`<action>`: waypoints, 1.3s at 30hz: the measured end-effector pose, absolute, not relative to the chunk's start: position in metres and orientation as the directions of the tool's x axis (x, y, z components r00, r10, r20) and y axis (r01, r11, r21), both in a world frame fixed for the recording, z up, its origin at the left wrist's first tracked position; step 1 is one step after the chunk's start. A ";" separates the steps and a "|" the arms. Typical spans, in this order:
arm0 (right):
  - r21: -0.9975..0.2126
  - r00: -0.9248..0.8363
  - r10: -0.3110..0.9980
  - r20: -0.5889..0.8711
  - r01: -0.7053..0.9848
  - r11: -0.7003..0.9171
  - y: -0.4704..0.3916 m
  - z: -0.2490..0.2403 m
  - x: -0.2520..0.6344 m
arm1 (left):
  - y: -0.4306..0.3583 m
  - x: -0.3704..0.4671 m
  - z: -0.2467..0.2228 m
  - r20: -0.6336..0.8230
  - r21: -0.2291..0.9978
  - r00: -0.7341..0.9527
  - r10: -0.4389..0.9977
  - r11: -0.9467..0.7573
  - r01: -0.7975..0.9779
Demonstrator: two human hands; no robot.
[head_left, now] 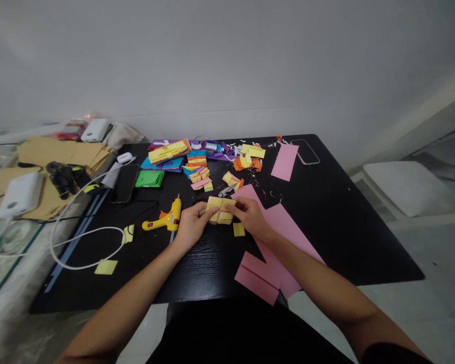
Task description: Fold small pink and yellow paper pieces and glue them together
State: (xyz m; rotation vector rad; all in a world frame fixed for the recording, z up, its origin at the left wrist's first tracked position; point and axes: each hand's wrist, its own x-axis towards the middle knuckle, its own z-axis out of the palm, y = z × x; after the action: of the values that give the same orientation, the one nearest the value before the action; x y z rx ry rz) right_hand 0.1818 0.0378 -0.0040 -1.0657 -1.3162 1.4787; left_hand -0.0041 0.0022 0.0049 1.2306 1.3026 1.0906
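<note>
A small piece of folded yellow paper (221,209) is held above the black table, with creases or cuts across its middle. My left hand (192,222) grips its left side, thumb on top. On the right side, my right hand (249,214) pinches it between thumb and fingers. Scissors (227,190) lie just behind the paper, partly hidden. Left of my left hand rests a yellow glue gun (169,217). A small yellow square (238,229) lies beneath my right hand, and pink sheets (288,227) spread under my right forearm.
On the black table (349,232), folded colored papers (169,151) and scraps (250,156) lie at the back. A dark phone (127,183), a white cable (87,233) and a green paper stack (150,178) are on the left. A phone-shaped object (306,153) lies back right.
</note>
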 end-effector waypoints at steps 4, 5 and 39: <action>-0.993 -0.228 0.972 -0.060 -0.081 -0.080 0.039 -0.005 0.182 | 0.004 -0.006 0.003 -0.074 0.994 0.059 0.996 0.069 0.080; -0.993 -0.225 0.973 -0.060 -0.085 -0.081 0.039 -0.006 0.182 | 0.004 -0.006 0.002 -0.074 0.995 0.065 0.995 0.069 0.076; -0.926 -0.354 0.920 -0.170 -0.261 -0.272 0.041 -0.006 0.182 | 0.004 -0.009 -0.013 0.124 0.988 -0.009 0.992 -0.123 0.091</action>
State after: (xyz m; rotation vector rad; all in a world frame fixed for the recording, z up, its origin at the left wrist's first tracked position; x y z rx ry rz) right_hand 0.1818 0.0411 -0.0065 -0.9551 -1.0823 1.7544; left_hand -0.0090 0.0041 -0.0132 1.3611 1.2262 1.2673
